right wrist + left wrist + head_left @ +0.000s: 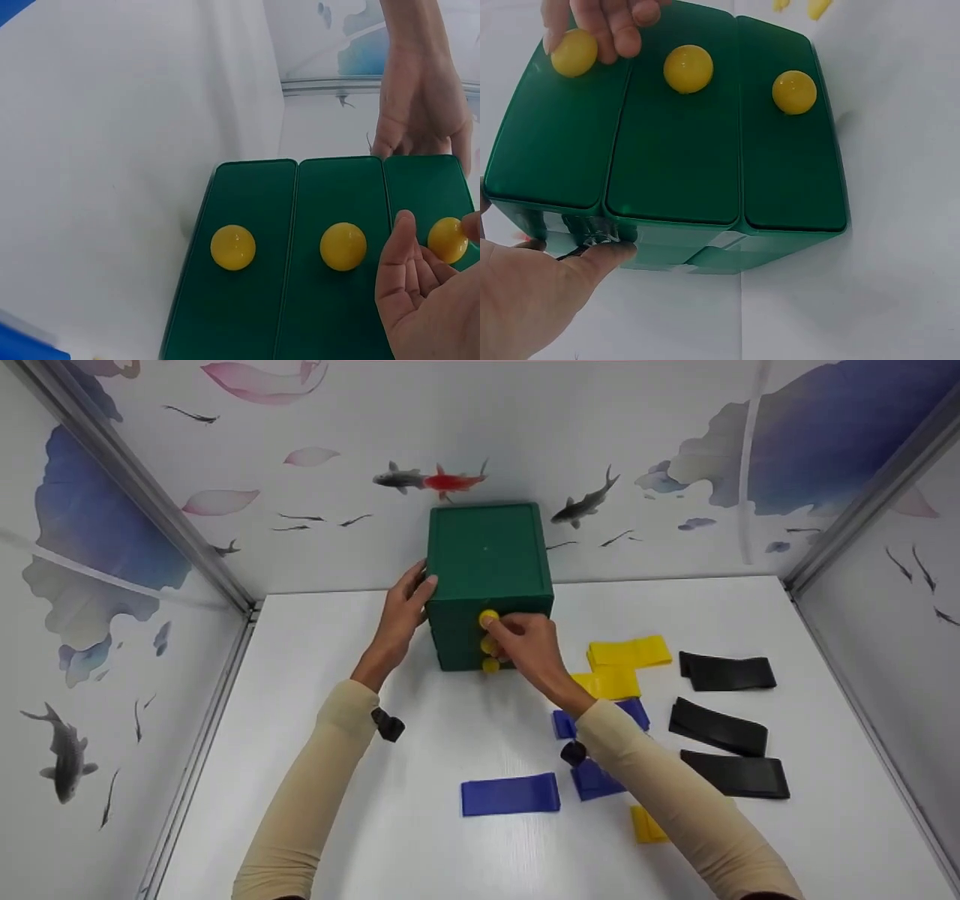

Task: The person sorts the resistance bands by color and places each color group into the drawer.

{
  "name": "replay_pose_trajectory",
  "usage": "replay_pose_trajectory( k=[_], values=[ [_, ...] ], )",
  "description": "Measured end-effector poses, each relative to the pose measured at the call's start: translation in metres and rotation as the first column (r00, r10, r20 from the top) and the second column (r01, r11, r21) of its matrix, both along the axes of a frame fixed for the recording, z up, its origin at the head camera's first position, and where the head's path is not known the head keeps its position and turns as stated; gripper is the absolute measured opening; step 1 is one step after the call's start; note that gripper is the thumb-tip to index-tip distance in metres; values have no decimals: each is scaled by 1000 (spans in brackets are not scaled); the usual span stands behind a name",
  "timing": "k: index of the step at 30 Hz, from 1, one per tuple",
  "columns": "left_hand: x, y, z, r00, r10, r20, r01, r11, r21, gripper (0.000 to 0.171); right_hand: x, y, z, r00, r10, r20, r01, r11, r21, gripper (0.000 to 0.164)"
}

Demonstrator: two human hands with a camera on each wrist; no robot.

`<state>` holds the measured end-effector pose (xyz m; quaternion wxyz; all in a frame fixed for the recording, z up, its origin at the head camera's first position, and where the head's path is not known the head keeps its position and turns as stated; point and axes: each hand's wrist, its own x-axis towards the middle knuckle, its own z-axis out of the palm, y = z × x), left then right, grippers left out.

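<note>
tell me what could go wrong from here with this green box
The right grip pinches the round, glossy top yellow knob with its fingertips, so it might slip off under a pull.

The left grip steadies the green box at its left side only, so a hard pull might twist or slide it.

The right sleeve crosses over some blue strips in the head view and might brush them out of place.

Green box (pixel 486 551) upright, three drawers (pixel 673 150) closed, round yellow knobs (pixel 688 69).

One cabinet (pixel 487 551), three knobs (pixel 343 246), three black bands (pixel 718 727) show.
</note>
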<state>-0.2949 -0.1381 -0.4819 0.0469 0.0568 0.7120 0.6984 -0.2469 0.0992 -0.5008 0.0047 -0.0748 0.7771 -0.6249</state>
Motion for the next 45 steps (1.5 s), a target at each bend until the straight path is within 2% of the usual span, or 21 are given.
replay_pose_trajectory(
  k=[7,15,22,28,38,45],
  values=[
    [1,-1,3,1000,0,12,0,1000,-6,72,10,0,-2,999,-28,-20,28,1000,3,39],
    [0,-3,5,999,-5,32,4,999,45,72,29,2,-3,999,14,-45,-13,1000,13,33],
    [0,-4,6,999,-20,34,19,999,49,74,45,4,-2,999,36,-39,-34,998,52,36],
    [-1,-4,6,999,-30,43,28,998,52,76,61,5,-3,998,37,-47,-35,998,60,34],
    [0,-2,7,999,-29,25,28,998,53,78,83,8,-4,998,36,-48,-34,998,50,31],
    [0,-3,7,999,-35,11,35,999,27,77,96,11,-5,997,66,-49,-64,997,48,29]
  ],
)
